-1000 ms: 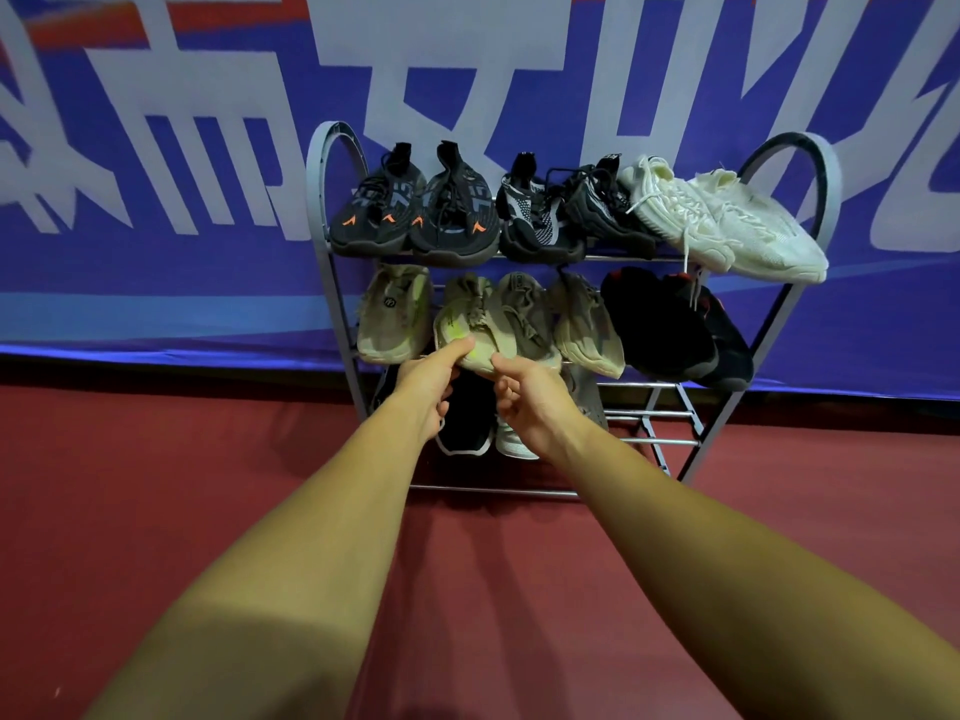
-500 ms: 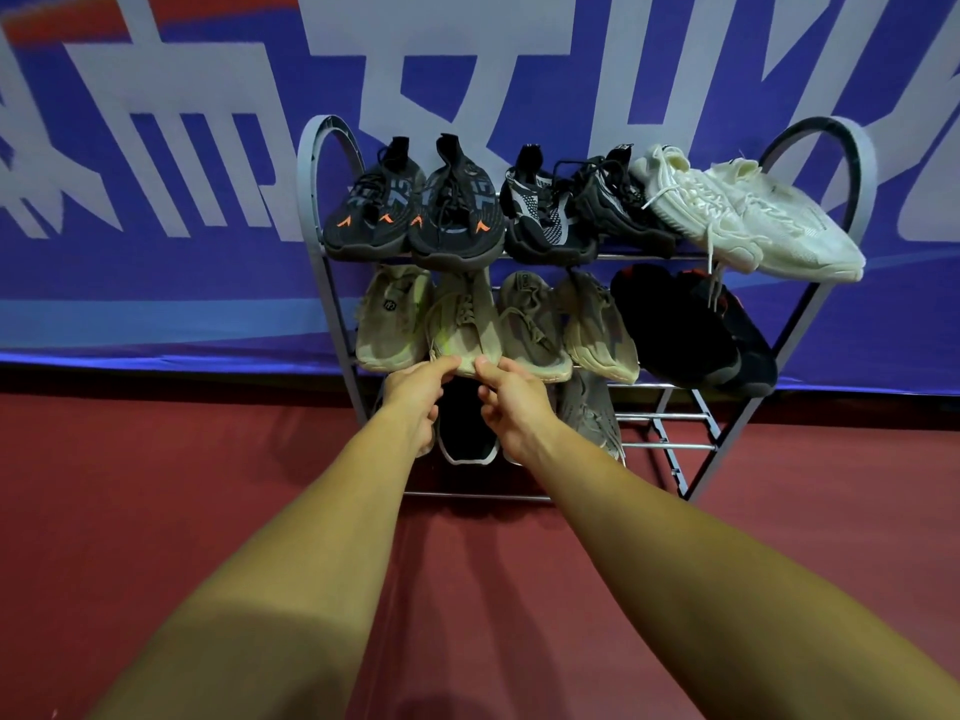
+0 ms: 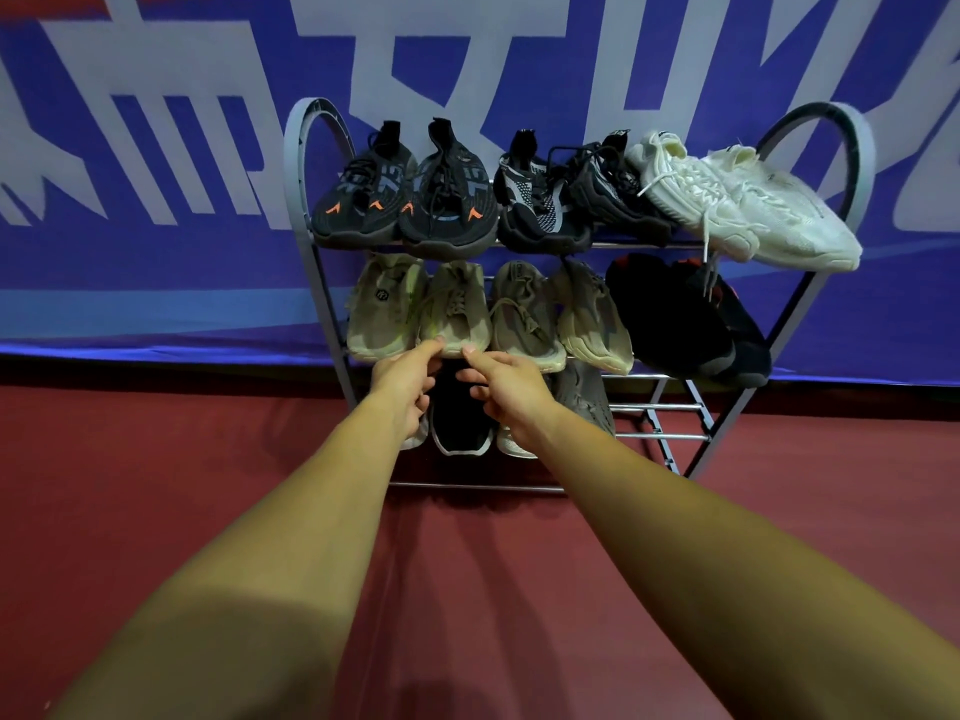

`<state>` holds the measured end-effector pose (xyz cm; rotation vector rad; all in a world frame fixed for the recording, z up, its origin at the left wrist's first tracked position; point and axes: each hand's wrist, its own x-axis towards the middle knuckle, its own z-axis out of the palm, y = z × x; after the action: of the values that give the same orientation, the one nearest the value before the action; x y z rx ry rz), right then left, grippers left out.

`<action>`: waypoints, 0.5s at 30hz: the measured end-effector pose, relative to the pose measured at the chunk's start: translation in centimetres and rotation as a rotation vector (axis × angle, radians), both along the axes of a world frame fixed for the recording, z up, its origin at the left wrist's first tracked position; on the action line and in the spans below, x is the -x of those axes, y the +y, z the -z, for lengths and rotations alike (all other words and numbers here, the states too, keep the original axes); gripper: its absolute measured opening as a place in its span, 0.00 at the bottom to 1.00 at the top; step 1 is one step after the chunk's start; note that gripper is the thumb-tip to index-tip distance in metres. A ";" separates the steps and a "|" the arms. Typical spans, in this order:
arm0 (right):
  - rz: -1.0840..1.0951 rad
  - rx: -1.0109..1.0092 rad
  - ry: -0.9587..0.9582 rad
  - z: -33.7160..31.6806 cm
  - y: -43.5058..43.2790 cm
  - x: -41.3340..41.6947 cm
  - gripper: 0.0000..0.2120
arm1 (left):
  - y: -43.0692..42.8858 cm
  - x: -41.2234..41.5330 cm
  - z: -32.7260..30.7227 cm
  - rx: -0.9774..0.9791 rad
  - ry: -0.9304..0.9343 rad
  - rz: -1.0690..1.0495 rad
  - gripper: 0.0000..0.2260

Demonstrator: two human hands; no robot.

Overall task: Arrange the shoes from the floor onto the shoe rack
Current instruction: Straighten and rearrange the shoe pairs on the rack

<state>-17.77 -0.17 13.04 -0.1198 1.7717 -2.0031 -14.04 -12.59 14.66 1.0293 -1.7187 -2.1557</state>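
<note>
- On the middle shelf of the shoe rack [image 3: 291,163], second from the left: beige shoe [image 3: 454,314], toe to the front, close between other beige shoes [image 3: 524,317].
- With the left hand [image 3: 402,381]: touches the toe edge of the beige shoe by the thumb tip. Other fingers curled under the shelf edge. Not possible to tell if gripping or only touching.
- With the right hand [image 3: 506,389]: touches the same toe edge by one fingertip, just beside the left thumb. Remaining fingers loosely bent, holding nothing.
- On the top shelf: dark pair with orange marks [image 3: 363,197], black-and-white pair [image 3: 540,202], white pair [image 3: 748,205] reaching over the right end.
- On the middle shelf, right part: black shoes [image 3: 670,314].
- On the bottom shelf, partly hidden by both hands: black shoe with white sole [image 3: 460,420], grey shoe [image 3: 584,397].
- Below: red floor [image 3: 156,485]. Behind: blue banner [image 3: 156,262].
</note>
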 end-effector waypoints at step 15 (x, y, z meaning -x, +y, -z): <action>-0.025 -0.137 0.014 0.4 1.2 -1.5 0.07 | 0.5 -2.8 -0.1 0.069 -0.054 0.042 0.08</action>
<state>-16.24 1.05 12.67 -0.1116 1.9002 -1.8610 -11.21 -12.13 14.78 1.0512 -1.8410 -2.0961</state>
